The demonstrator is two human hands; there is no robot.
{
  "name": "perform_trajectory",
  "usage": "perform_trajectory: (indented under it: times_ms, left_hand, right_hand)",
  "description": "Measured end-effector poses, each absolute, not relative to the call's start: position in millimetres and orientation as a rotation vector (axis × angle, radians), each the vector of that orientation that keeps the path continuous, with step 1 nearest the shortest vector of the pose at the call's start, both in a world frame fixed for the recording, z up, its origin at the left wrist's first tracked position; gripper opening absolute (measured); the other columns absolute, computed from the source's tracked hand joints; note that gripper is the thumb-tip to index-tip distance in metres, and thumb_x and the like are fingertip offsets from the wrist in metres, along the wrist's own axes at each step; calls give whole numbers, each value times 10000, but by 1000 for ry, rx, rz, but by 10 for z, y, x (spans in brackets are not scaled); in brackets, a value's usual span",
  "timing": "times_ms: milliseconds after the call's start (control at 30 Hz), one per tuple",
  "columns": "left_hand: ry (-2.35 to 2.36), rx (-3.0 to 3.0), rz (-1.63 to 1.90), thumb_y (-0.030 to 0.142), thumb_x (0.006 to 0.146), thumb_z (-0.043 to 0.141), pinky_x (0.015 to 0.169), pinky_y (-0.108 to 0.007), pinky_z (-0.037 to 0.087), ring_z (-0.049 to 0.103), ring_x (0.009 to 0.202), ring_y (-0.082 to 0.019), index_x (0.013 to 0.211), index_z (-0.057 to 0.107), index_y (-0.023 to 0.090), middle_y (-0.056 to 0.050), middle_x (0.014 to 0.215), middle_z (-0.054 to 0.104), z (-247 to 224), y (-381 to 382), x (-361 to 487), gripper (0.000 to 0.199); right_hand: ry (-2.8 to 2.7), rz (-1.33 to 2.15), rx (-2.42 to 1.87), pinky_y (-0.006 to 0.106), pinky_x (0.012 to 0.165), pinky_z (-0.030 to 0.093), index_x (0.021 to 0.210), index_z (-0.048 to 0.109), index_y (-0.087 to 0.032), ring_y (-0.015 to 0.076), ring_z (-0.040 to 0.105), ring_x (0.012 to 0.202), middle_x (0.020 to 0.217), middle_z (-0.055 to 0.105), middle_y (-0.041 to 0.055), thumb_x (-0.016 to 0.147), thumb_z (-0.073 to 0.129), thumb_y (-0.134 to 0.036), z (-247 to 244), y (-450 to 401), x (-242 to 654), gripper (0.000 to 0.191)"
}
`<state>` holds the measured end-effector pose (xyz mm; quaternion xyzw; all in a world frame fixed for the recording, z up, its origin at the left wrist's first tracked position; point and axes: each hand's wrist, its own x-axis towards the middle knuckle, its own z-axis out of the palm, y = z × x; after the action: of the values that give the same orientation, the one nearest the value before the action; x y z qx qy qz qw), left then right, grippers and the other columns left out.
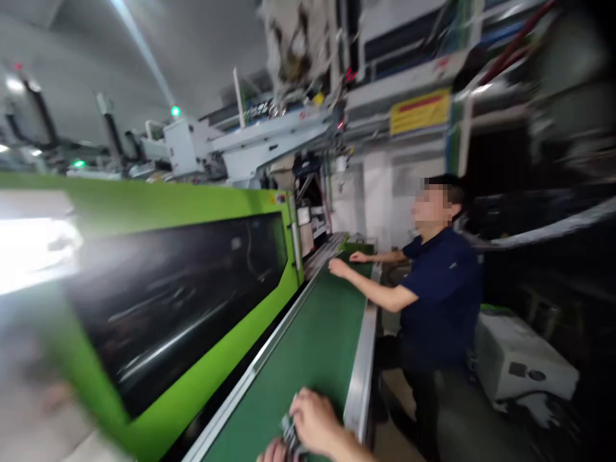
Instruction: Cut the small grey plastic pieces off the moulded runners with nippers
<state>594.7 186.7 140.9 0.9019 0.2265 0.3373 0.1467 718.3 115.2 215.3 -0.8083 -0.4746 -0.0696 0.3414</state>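
Observation:
Low in the head view, my right hand (315, 420) is closed, its fingertips pinching a small grey part (287, 428) above the green conveyor belt (308, 333). The part looks like moulded pieces, too blurred to name more exactly. My left hand (273, 452) reaches in at the bottom edge with bent fingers against the lower side of the same part. Most of that hand lies outside the picture.
A co-worker in a dark blue shirt (440, 289) stands at the belt's right side, both hands over its far end. A green machine with a dark window (192, 301) runs along the left. A white box-shaped unit (524, 359) stands on the floor at right.

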Motion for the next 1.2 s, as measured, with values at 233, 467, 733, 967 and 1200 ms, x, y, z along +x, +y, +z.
perform_trajectory:
  times_ms: [233, 467, 733, 967, 1200]
  left_hand:
    - [975, 2491, 702, 308, 974, 425, 986, -367, 493, 573, 1120, -224, 1136, 612, 192, -108, 1213, 626, 1172, 1683, 5151, 273]
    - [1017, 2425, 568, 254, 914, 515, 1017, -391, 475, 542, 1218, -269, 1332, 513, 188, -150, 1428, 469, 1290, 1636, 5142, 424]
    - [938, 2368, 294, 336, 920, 614, 911, -460, 532, 632, 1039, -233, 1219, 604, 181, -104, 1205, 634, 1506, 1764, 5463, 337]
    - [1016, 2171, 475, 257, 894, 593, 917, -404, 532, 646, 1007, -221, 1122, 653, 158, -92, 1117, 688, 1562, 1588, 5117, 256]
    - [1154, 1918, 885, 239, 869, 559, 983, -315, 483, 597, 1062, -192, 1176, 609, 246, -35, 1157, 677, 1386, 1236, 3602, 311]
  right_hand:
    - [-1435, 286, -2005, 445, 944, 511, 1114, 646, -174, 213, 614, 1071, 1193, 635, 82, 971, 579, -340, 1372, 1163, 6829, 229]
    - [-1488, 305, -1987, 463, 957, 507, 1178, 626, -175, 229, 603, 1110, 1249, 612, 93, 966, 588, -336, 1318, 1129, 6991, 269]
    - [-1511, 239, -2084, 433, 923, 525, 1102, 649, -168, 207, 627, 1044, 1165, 648, 80, 962, 596, -340, 1189, 1151, 6872, 229]
    - [-1430, 183, -2068, 356, 682, 544, 867, 716, -187, 224, 686, 762, 860, 733, 83, 880, 540, -360, 1327, 1089, 6585, 247]
    - [-1543, 112, -1766, 418, 998, 459, 1220, 664, -228, 278, 580, 1160, 1290, 610, 112, 921, 496, -361, 1440, 745, 4803, 368]
